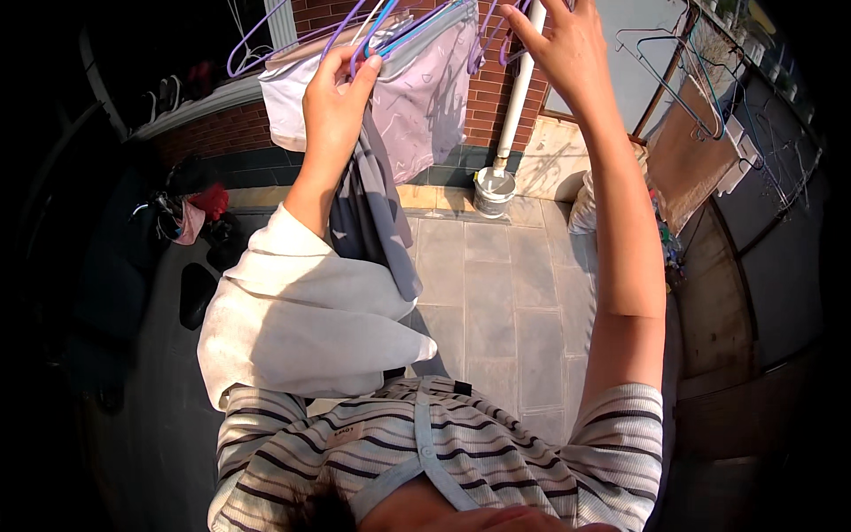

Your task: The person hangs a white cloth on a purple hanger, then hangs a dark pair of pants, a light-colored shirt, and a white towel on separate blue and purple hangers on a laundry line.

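Observation:
At the upper middle, my left hand is closed, thumb and fingers pinching the end of a purple hanger beside a blue one. A white cloth garment is draped over my left forearm. Dark grey garments hang down just right of that wrist. Behind the hand hang a pale lilac patterned garment and a white one. My right hand is raised at the top edge, thumb stretched out and apart from the fingers, whose tips are cut off. It is nearest to more purple hangers.
A white drainpipe runs down a brick wall to a grey bucket. At the right, hangers hang near a brown board. A red and pink bundle lies at the left. Grey tiles cover the floor.

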Action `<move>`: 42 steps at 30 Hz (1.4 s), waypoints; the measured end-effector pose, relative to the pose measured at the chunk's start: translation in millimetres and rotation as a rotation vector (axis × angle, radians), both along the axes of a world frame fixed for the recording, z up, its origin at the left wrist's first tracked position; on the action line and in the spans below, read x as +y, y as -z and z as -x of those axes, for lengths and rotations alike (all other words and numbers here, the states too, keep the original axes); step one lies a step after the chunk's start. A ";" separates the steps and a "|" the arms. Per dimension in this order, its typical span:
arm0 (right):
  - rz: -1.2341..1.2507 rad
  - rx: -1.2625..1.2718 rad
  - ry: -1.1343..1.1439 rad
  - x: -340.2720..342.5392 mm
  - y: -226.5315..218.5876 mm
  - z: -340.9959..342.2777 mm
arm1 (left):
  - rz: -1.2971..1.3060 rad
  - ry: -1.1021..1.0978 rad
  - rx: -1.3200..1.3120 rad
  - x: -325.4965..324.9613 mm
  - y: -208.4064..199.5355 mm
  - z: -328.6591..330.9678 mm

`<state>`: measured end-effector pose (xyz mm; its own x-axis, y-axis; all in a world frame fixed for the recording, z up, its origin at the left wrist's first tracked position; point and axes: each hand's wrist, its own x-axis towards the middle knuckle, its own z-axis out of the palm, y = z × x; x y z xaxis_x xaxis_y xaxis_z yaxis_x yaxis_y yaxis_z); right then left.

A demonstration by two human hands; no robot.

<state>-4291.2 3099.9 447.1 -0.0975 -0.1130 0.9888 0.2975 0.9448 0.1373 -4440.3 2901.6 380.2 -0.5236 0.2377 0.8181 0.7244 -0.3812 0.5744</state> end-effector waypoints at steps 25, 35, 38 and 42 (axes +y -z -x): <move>0.659 -0.079 -0.503 4.6 -55.3 46.8 | 0.183 0.115 0.021 25.5 15.7 -32.6; 0.928 -0.288 -0.479 32.2 -39.3 79.3 | 0.176 0.130 -0.046 17.6 25.3 -17.9; 0.335 -0.091 -0.345 225.6 -12.5 46.6 | 0.269 0.250 -0.071 40.0 23.8 -18.8; 0.404 -0.353 -0.018 173.1 -50.9 -2.1 | 0.248 0.364 -0.245 7.5 17.0 -16.2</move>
